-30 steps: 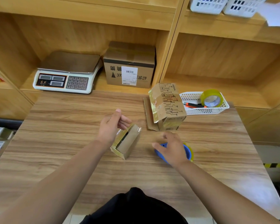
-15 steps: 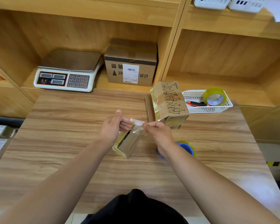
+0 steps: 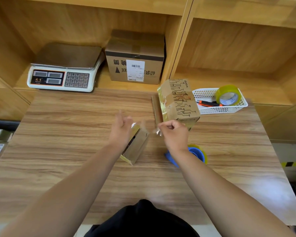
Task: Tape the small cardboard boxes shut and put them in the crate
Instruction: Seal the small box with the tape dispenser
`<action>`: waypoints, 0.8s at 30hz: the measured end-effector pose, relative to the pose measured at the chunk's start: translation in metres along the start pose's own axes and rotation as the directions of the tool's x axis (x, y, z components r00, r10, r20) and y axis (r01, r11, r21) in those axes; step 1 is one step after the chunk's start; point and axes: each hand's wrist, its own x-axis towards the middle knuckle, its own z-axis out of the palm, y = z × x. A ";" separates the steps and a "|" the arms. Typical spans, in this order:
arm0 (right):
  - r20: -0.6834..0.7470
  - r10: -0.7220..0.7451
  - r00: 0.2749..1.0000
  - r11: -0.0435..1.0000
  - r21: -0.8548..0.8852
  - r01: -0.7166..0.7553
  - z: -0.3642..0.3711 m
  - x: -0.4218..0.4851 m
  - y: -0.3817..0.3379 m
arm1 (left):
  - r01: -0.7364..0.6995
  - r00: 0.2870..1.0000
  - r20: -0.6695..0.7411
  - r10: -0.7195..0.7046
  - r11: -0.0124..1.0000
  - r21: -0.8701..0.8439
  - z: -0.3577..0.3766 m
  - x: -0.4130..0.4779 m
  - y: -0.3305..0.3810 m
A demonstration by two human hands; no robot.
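Two hands busy: left hand (image 3: 120,130) steadies light, crushable small cardboard box (image 3: 137,146) by its side; right hand (image 3: 173,134) pinches clear tape strip (image 3: 158,132).

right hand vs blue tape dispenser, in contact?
Apart. The head view shows the right hand raised toward the small box, pinching clear tape; the blue tape dispenser lies on the table under the forearm.

Digital scale (image 3: 63,72) on shelf, labelled carton (image 3: 135,60) beside it — white basket (image 3: 205,94) holding pens (image 3: 208,103).
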 end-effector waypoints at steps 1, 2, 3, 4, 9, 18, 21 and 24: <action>-0.016 0.007 1.000 1.000 0.015 -0.007 -0.003 0.002 0.001 | -0.067 0.997 -0.018 0.070 0.991 0.115 -0.004 0.002 -0.001; -0.030 0.006 1.000 1.000 0.028 -0.006 -0.006 0.004 0.001 | -0.130 0.991 -0.006 0.136 0.955 0.267 -0.008 0.004 -0.004; -0.036 0.008 0.999 0.999 0.039 -0.007 -0.009 0.006 0.001 | -0.186 0.981 0.032 0.190 0.888 0.421 -0.011 0.006 -0.007; -0.041 0.010 0.999 0.999 0.045 -0.008 -0.011 0.007 0.002 | -0.217 0.975 0.084 0.204 0.821 0.528 -0.012 0.006 -0.010; -0.034 0.012 0.999 0.995 0.095 -0.009 -0.012 0.006 0.007 | -0.205 0.974 0.202 0.101 0.774 0.599 -0.009 0.008 -0.024; 0.012 0.076 0.997 0.987 0.140 -0.077 -0.006 0.007 0.012 | -0.135 0.990 0.100 0.096 0.835 0.534 -0.005 0.000 -0.044; 0.057 0.152 0.987 0.976 0.147 -0.159 0.000 0.007 0.013 | -0.105 0.994 0.053 0.090 0.869 0.484 -0.007 -0.007 -0.052; 0.140 0.247 0.959 0.955 0.134 -0.265 0.007 0.004 0.015 | -0.108 0.994 0.030 0.106 0.888 0.446 -0.009 -0.015 -0.059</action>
